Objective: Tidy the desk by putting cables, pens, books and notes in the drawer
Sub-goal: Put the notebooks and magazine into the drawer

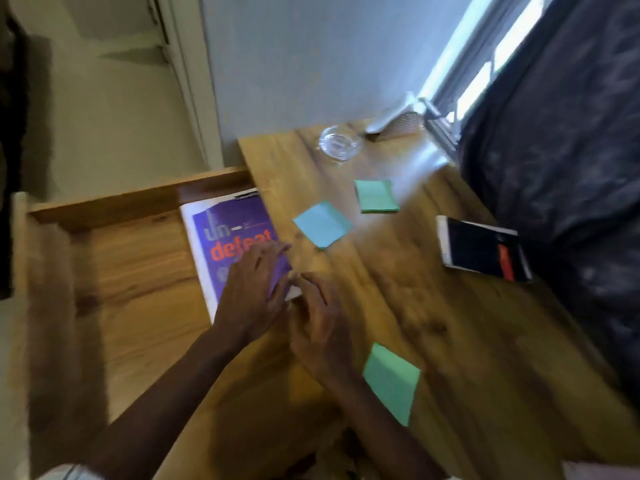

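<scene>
The wooden surface [398, 289] fills most of the blurred view, with an open wooden drawer [114, 271] to its left. A purple-covered book [228, 237] lies in the drawer against the surface's edge. A dark book [485, 249] lies near the right edge. Three paper notes lie apart: green [393, 382], blue [322, 225], green [376, 196]. The left hand [252, 299] rests flat, fingers spread, on the purple book; the right hand [320, 327], fingers loosely curled and empty, touches the left.
</scene>
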